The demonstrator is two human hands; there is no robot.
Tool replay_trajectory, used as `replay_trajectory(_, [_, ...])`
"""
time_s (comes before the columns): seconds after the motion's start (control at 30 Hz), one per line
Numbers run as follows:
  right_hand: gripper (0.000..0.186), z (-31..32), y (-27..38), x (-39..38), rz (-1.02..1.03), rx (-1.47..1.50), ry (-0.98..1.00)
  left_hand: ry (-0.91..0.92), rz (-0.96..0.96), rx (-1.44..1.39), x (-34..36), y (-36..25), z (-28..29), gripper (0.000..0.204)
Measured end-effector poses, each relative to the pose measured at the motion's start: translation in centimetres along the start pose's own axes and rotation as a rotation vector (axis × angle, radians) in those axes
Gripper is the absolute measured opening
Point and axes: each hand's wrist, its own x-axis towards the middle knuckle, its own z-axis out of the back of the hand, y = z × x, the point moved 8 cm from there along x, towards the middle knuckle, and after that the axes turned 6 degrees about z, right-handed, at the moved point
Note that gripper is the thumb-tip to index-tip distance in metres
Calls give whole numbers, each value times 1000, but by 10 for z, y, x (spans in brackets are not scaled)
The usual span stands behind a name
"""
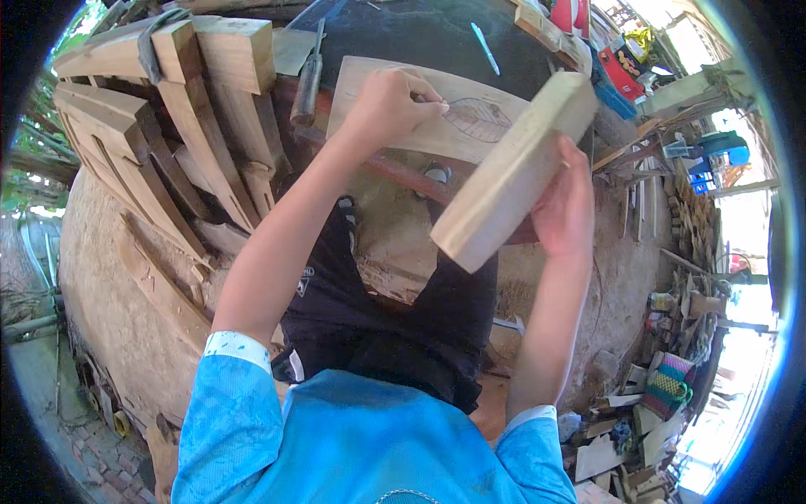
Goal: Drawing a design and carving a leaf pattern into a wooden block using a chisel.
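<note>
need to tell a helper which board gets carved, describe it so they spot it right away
Start at the dark worktop. The flat pale board lies on it under the left hand. Unlike the plain wooden block in the right hand, it bears a leaf outline.

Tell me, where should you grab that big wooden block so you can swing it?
Probably at its lower end, coming from the right side, as the right hand grips the wooden block now. The block is long and straight and tilts up toward the carved board, so a low grip leaves the heavy top end free above the left hand.
</note>
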Motion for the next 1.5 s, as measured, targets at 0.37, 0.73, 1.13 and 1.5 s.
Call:
replay_trajectory(0.37, [38,44,36,-30,-54,-617,112,12,55,52,-1,6,-3,20])
replay_trajectory(0.73, [75,3,98,-69,408,621,363,36,99,45,1,11,-5,24])
replay_trajectory(1.13, [69,-54,11,-75,620,-1315,154,4,14,123,-2,5,-1,27])
replay_trajectory(1.5, [74,-60,2,-68,530,-1373,152,23,-7,112,1,5,-3,27])
